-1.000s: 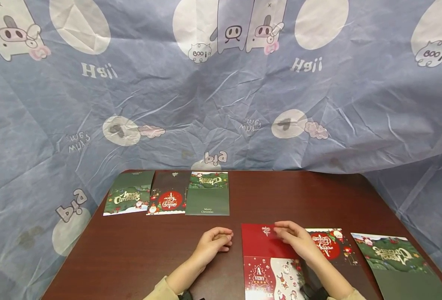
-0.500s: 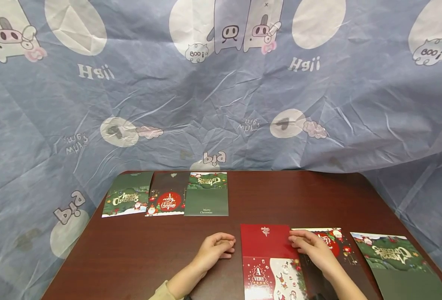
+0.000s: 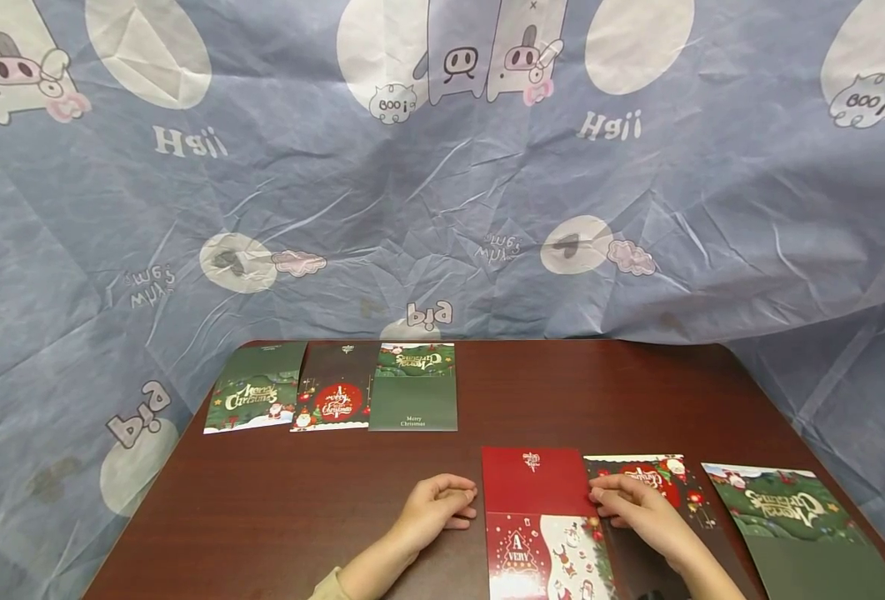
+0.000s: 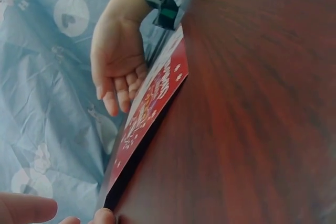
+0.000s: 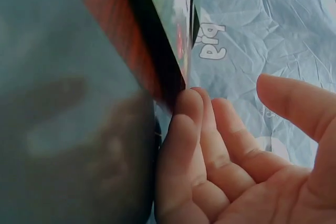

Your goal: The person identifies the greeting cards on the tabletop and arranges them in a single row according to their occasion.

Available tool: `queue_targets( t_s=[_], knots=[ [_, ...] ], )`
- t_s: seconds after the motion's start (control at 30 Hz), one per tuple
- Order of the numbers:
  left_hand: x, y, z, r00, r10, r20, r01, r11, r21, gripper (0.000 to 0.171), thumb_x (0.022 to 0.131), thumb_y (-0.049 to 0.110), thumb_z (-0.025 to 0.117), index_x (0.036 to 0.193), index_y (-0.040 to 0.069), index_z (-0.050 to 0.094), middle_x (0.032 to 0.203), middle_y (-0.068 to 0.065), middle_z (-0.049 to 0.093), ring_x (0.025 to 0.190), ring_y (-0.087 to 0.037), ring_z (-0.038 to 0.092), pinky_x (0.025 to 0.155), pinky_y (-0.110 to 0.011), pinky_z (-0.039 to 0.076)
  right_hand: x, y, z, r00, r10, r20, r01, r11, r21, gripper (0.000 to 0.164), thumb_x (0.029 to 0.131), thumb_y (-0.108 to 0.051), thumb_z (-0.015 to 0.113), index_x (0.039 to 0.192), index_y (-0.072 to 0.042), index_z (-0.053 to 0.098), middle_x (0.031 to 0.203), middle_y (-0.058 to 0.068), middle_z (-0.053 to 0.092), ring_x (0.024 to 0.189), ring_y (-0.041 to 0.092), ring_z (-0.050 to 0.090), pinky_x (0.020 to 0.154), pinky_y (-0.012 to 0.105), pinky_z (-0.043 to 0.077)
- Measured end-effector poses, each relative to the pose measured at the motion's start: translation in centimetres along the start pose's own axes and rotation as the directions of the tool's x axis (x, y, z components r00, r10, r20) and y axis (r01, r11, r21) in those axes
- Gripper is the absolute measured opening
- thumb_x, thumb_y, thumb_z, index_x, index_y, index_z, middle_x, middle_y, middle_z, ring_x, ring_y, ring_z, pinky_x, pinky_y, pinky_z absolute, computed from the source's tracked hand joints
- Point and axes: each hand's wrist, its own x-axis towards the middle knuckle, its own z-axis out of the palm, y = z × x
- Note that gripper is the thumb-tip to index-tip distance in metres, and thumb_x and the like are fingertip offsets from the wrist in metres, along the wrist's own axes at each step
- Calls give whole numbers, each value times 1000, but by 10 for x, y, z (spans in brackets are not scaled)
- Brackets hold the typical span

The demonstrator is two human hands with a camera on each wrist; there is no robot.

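Note:
A red Christmas card point(image 3: 531, 483), unfolded, lies on the table with a plain red upper half and a printed red-and-white lower half. My left hand point(image 3: 433, 512) rests just left of it, fingers loosely bent and holding nothing; in the left wrist view a fingertip point(image 4: 105, 216) is close to the card's corner. On the other side, my right hand point(image 3: 641, 510) is at the card's right edge, over a dark Christmas card point(image 3: 701, 533) that it partly covers. In the right wrist view its fingers point(image 5: 184, 124) lie relaxed by a card's edge, thumb apart.
A green Christmas card point(image 3: 795, 521) lies at the far right. Along the back left are another green card point(image 3: 255, 392), a dark card point(image 3: 335, 387) and a green card point(image 3: 414, 400). Behind the brown table point(image 3: 277, 508) hangs a blue printed cloth point(image 3: 382, 208).
My right hand has slid right and slightly down, off the red card's upper half to its right edge. The left hand has shifted slightly right and down. The cards stay nearly in place.

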Motion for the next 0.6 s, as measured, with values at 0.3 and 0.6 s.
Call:
queue_targets(
  t_s=[0.3, 0.6],
  knots=[
    [-7, 1, 10, 1000, 15, 14, -15, 1000, -1, 26, 90, 6, 57, 107, -13, 60, 100, -22, 66, 81, -29, 66, 67, -34, 56, -3, 3, 0, 1000, 15, -3, -15, 998, 58, 50, 95, -23, 55, 127, 14, 44, 114, 21, 60, 91, 24, 62, 73, 33, 54],
    [-10, 2, 13, 1000, 28, 6, -28, 999, 24, 26, 88, 5, 58, 106, -13, 61, 97, -22, 66, 82, -29, 66, 66, -31, 56, -2, 6, 3, 999, 37, -21, -35, 996, 87, 55, 91, -20, 62, 130, 14, 41, 113, 19, 60, 93, 24, 63, 72, 34, 55]
  ],
)
